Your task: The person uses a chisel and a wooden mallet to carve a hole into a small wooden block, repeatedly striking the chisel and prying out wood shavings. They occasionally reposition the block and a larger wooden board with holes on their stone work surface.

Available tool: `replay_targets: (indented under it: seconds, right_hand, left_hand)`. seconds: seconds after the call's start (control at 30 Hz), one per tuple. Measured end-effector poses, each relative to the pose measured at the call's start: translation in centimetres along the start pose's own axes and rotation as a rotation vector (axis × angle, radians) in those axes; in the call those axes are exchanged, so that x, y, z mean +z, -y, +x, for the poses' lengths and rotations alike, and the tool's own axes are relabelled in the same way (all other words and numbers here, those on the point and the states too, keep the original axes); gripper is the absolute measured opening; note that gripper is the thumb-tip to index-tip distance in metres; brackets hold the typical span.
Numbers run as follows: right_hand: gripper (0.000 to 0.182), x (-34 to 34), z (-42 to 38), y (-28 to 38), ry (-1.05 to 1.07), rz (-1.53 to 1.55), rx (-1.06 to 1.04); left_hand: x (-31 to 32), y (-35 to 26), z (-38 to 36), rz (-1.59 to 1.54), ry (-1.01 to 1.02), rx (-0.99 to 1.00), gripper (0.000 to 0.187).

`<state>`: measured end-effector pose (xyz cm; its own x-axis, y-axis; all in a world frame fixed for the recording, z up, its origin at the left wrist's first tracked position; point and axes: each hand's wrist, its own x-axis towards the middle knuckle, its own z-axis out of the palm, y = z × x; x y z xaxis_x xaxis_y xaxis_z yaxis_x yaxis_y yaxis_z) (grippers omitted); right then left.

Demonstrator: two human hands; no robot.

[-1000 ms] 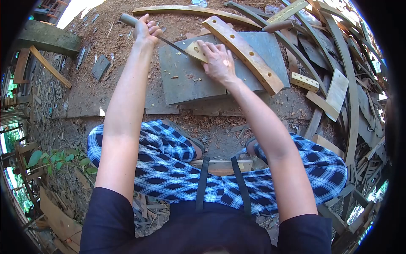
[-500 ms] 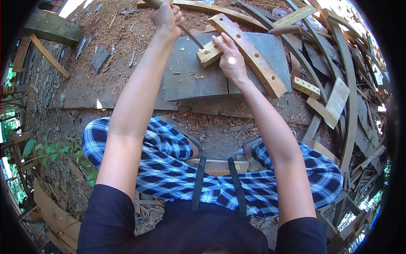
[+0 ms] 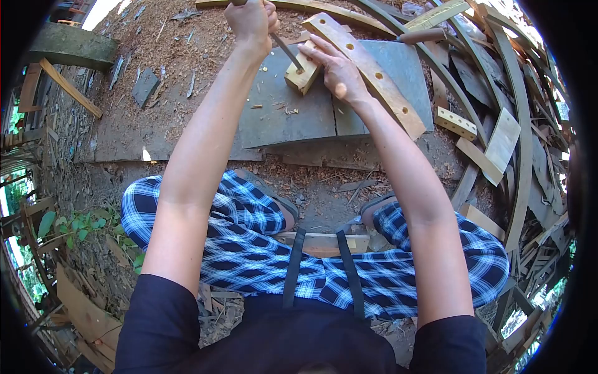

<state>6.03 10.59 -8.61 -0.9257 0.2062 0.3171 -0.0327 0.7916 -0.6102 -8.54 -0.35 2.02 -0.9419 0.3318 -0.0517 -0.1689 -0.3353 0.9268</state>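
The short block and long beam look smooth wood, the tool's shaft metal, the trousers matt cloth

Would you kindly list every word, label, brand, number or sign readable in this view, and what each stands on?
None can be read.
The drilled block at the right hand, the long wooden piece beside it and the small block further right show holes, no legible lettering.
The tool in the left hand shows no readable marking.
The plastic scrap near the top is too small to tell whether it bears print.
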Motion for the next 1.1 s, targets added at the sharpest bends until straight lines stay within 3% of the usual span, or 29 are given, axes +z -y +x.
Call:
replay_targets:
  seconds: [0.17,0.33,0.87,1.1]
  right_hand:
    - [0.077,-0.2,0.0,0.1,0.003,-0.003,-0.002]
    - [0.076,0.2,-0.2,0.2,-0.017,-0.012,0.009]
    - [0.076,0.1,-0.4,0.5,-0.032,-0.02,0.017]
    - [0.076,0.0,-0.5,0.6,-0.037,-0.038,0.021]
  left_hand:
    - [0.9,-0.3,-0.9,0.048,0.083,0.029,0.037]
    - [2.3,-0.6,-1.5,0.117,0.017,0.219,0.036]
    - [2.1,-0.3,-2.0,0.146,0.099,0.206,0.033]
    - [2.5,0.1,-3.3,0.216,0.045,0.362,0.024]
